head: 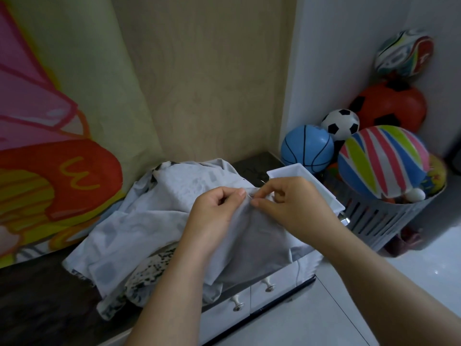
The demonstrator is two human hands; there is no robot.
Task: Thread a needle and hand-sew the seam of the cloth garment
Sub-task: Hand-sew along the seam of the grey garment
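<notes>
Garment [139, 221]: heaped mid-worktop [37, 295], seam edge lifted.
Left hand [217, 208]: fingers curled, pinching the seam fold.
Right hand [291, 203]: fingertips pinching needle [249, 195] at the fold.
Risk: needle may prick the left thumb, which lies just beside it.

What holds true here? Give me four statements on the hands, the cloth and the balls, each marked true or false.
1. The left hand and the right hand both pinch the cloth garment. True.
2. The blue ball lies on the garment. False: it sits beyond the white tray, off the cloth.
3. The white tray is behind the right hand. True.
4. The grey basket is empty. False: a striped ball sits in it.
</notes>
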